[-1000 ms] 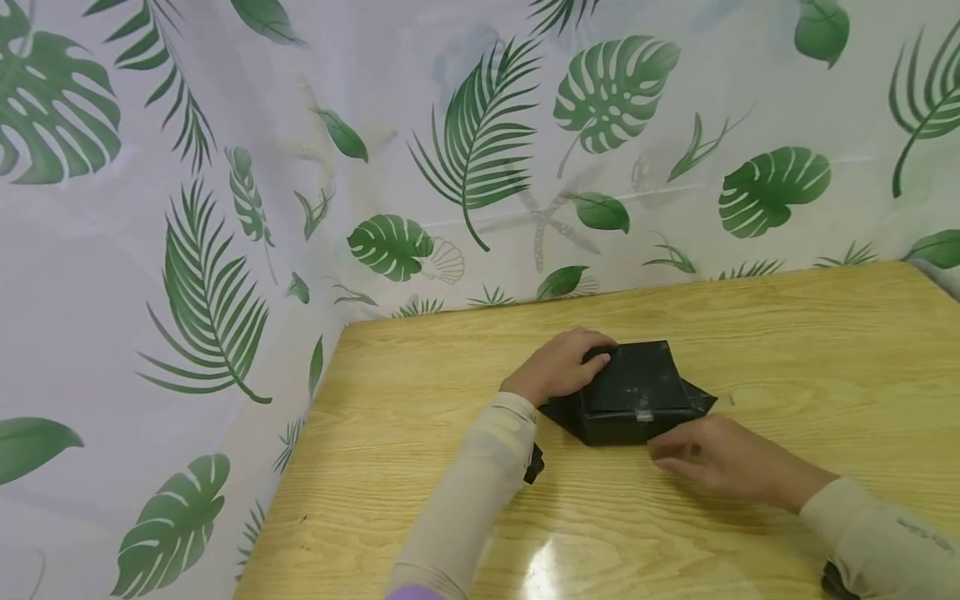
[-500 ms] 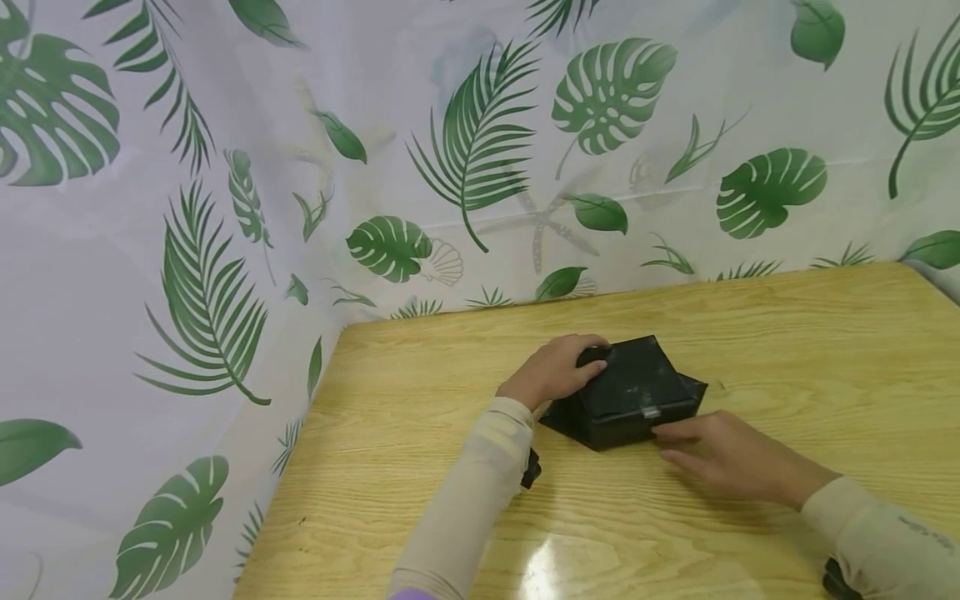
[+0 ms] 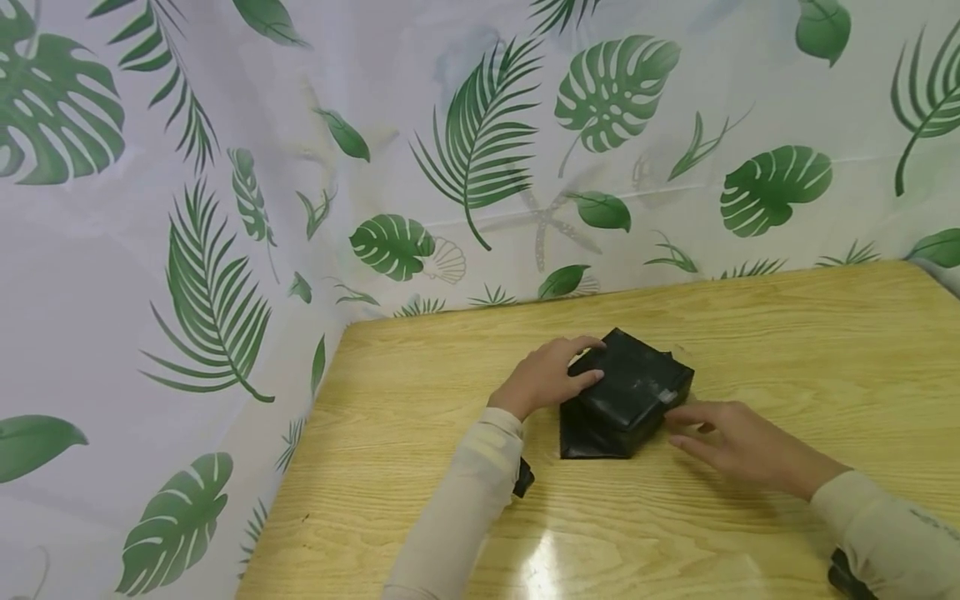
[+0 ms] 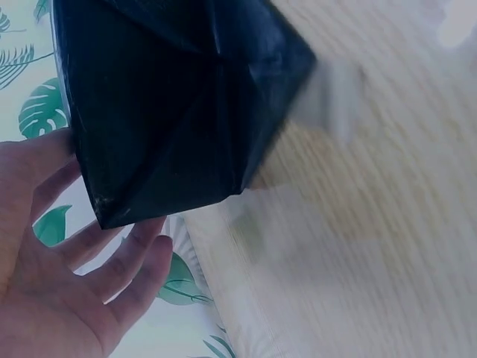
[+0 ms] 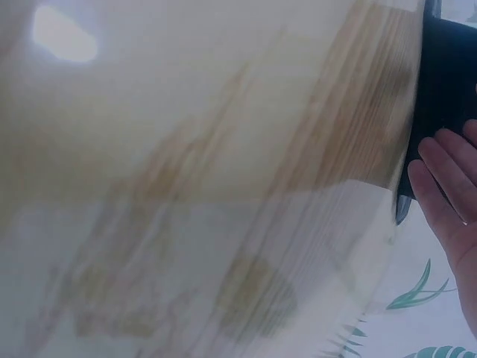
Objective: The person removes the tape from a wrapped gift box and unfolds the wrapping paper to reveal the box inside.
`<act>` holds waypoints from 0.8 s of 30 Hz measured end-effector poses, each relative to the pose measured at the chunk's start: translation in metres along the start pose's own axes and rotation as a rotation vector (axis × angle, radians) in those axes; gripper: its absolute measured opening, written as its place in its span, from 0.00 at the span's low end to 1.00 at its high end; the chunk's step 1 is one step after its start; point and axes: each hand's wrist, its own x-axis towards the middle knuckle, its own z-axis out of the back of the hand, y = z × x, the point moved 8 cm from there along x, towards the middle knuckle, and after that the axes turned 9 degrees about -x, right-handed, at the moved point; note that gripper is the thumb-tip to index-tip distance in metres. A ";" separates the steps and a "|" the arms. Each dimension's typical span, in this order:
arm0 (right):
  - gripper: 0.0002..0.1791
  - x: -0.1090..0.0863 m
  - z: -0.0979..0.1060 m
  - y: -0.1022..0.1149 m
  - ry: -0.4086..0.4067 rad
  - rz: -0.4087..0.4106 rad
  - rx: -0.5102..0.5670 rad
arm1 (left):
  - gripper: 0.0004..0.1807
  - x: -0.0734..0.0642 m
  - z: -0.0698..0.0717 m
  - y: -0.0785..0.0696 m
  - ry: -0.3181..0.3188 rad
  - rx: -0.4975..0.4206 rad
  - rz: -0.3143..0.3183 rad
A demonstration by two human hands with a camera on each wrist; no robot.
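One boxy package (image 3: 633,379) in shiny, creased black wrapping sits on a yellow, wood-grained table (image 3: 420,400); other places are told from this package. A small silvery patch (image 3: 667,396) is on its near right edge, and a flat, pointed black flap (image 3: 592,440) juts out from its near left side. The person's bare left hand (image 3: 547,375) grips the package at its left end, thumb on top and fingers bent around the edge. The bare right hand (image 3: 738,437) is at the near right side, its fingers extended and only slightly bent, not closed around anything; the fingertips reach the wrapping, but whether they press on it cannot be told. Beige sleeves cover both forearms, the left sleeve (image 3: 461,500) running nearer and left of the package, the right sleeve (image 3: 885,533) nearer and right. A small black object (image 3: 524,479) shows beside the left sleeve, and another dark piece (image 3: 847,573) beneath the right one. Behind the package and to its left hangs a white sheet (image 3: 300,67) printed with green leaves. In the left wrist view, a blurred pale strip (image 4: 335,101) shows beside one black corner.
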 end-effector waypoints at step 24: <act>0.22 0.014 0.001 -0.017 -0.053 -0.045 0.095 | 0.27 -0.028 -0.006 -0.009 -0.143 0.035 0.121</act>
